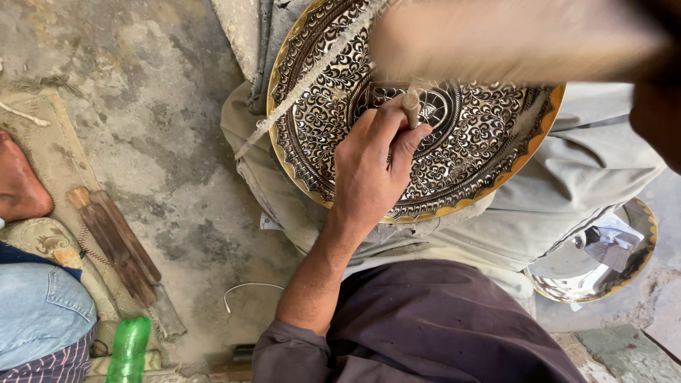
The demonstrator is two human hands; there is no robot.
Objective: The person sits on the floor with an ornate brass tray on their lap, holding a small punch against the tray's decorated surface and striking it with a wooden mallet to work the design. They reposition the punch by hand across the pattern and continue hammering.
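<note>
From the head view, the left hand [372,167] pinched a small chisel [411,108] upright against the engraved brass plate [489,145], which lay tilted across the person's lap. The right hand was a blur above; its grip could not be told. A green bottle [129,349] stood at the lower left.

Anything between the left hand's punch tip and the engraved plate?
Nothing visible. The left hand holds the punch straight onto the engraved plate. The right hand is a motion blur above; what it holds cannot be told.

No packages, labels, signs (or screens)
</note>
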